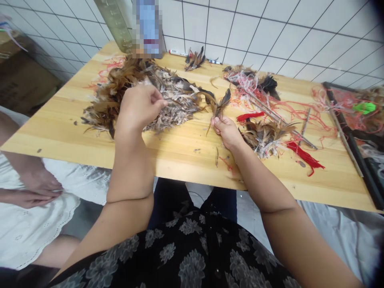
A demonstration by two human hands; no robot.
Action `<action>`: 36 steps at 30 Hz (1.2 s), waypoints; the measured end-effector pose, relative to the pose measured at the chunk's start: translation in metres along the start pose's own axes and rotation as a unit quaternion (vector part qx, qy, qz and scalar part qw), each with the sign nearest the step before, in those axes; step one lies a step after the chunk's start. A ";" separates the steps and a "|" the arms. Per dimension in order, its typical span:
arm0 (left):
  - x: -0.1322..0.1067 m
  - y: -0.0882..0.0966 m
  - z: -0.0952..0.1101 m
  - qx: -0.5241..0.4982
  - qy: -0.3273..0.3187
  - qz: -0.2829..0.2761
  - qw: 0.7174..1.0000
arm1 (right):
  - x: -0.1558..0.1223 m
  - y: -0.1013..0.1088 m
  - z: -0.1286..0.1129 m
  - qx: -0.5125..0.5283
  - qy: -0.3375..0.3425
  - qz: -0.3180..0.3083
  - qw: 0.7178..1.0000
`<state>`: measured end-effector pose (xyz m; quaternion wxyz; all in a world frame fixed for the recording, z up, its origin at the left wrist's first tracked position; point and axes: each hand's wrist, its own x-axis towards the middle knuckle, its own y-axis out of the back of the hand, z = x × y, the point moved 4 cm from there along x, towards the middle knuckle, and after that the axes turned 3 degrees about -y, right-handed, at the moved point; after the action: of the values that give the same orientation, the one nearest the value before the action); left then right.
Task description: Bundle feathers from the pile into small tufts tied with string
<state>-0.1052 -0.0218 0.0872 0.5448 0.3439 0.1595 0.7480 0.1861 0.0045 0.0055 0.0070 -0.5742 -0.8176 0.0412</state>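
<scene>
My right hand point(225, 130) is closed around the base of a small bunch of brown and black feathers point(220, 105), whose tips fan upward. My left hand point(142, 105) hovers over the near side of a large feather pile point(180, 108), thumb and forefinger pinched together. A thin brown feather seems to stick out to the right of that pinch, hard to tell from the pile behind. Long brown feathers make up the pile's left side, pale fluffy ones its right. Just right of my right hand lies a second bundle of brown feathers point(267, 136) with white ties.
Red tassels point(304, 156), pink string point(300, 108) and thin sticks point(279, 118) lie on the wooden table point(180, 154). A black-edged tray point(354, 140) stands at right. Markers point(178, 53) and a small feather bunch point(195, 60) lie by the tiled wall. Another person's hands point(39, 184) rest at left.
</scene>
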 end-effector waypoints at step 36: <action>-0.035 -0.118 0.053 -0.021 -0.457 0.011 0.889 | -0.011 -0.022 -0.020 0.135 -0.086 0.070 0.985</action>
<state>0.0207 -0.0197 0.0408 0.5566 0.6380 -0.1264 0.5170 0.1705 -0.0123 0.0274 0.0112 -0.6180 -0.7599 0.2011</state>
